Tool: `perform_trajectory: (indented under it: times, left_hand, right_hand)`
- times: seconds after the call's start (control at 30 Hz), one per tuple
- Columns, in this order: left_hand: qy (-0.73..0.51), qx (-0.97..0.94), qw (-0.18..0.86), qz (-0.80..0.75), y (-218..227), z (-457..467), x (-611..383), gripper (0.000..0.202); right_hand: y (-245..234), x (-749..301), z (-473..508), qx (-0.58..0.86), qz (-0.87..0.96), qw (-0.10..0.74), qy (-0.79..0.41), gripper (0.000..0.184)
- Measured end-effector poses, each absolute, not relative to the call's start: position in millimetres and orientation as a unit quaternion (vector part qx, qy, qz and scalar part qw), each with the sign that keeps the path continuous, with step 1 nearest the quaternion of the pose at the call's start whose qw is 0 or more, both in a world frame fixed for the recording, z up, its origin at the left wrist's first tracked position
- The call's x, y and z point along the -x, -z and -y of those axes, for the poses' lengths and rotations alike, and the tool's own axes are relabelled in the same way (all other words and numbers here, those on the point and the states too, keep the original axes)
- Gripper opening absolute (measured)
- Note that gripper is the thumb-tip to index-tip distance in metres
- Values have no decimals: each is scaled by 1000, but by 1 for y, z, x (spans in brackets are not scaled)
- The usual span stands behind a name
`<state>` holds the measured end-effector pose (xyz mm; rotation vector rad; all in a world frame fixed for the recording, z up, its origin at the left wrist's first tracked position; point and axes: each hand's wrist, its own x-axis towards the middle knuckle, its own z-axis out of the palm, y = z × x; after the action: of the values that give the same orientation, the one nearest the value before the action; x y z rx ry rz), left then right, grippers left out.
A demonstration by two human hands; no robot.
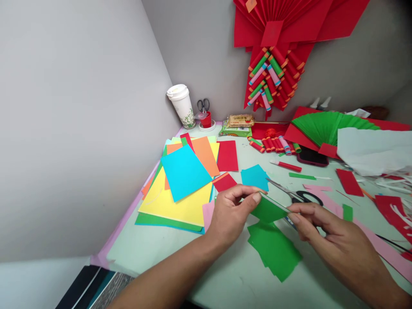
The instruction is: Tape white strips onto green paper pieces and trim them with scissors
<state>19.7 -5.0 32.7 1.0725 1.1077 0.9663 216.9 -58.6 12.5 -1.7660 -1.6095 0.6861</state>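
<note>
Between my two hands a piece of green paper (269, 209) is held up off the table, with a thin pale strip along its upper edge. My left hand (236, 207) pinches its left corner between thumb and forefinger. At the right corner, my right hand (317, 223) grips the same edge with thumb and fingers. Below it lies a small stack of green paper pieces (275, 251), slightly fanned out. Scissors (302, 197) with black handles rest just behind the held paper, their blades pointing left. Part of a blue-marked item by my right fingertips is hidden.
Coloured sheets (186, 171) are piled at left, near blue pieces (255, 176). A white cup (182, 105) and a red pot (206, 120) stand by the wall. Paper rolls (273, 143), a phone (312, 156), a green paper fan (331, 126) and scraps lie right. A red decoration (273, 34) hangs above.
</note>
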Motion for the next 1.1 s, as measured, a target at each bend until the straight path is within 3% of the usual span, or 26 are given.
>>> perform_trajectory:
  times: [0.23, 0.77, 1.1]
  left_hand:
    - [-401, -475, 609, -493, -35, 3, -21, 25]
    - [-381, -519, 599, -476, -34, 2, -21, 22]
    - [-332, -556, 590, -482, -35, 2, -17, 36]
  right_hand:
    - [-6, -224, 56, 674, 632, 281, -259, 35]
    - [-7, -224, 54, 654, 668, 279, -219, 28]
    - [0, -232, 52, 644, 682, 260, -230, 26]
